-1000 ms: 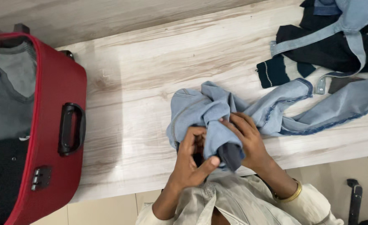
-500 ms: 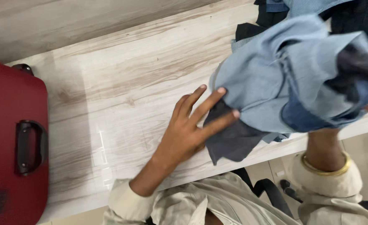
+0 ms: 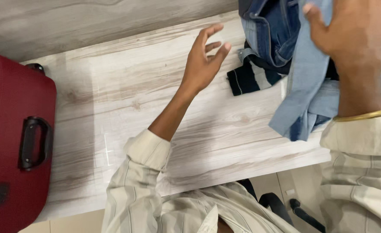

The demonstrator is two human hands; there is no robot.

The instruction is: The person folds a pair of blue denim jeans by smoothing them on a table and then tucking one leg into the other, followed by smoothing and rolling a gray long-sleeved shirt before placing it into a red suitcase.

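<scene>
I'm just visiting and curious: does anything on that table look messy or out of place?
Yes. The denim clothes lie in a crumpled heap at the table's far right, one pale piece hanging over the front edge. A dark striped garment pokes out from underneath. The red suitcase at the left looks fine.

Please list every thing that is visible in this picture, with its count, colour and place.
suitcase: one, red with a black handle, at the left edge
table: one, pale wood grain, across the middle
denim clothes: a heap, light and dark blue, top right of the table
dark cloth: one, black with pale stripes, beside the heap
bracelet: one, gold, on the right wrist
left hand: open, above the table
right hand: over the denim clothes
</scene>
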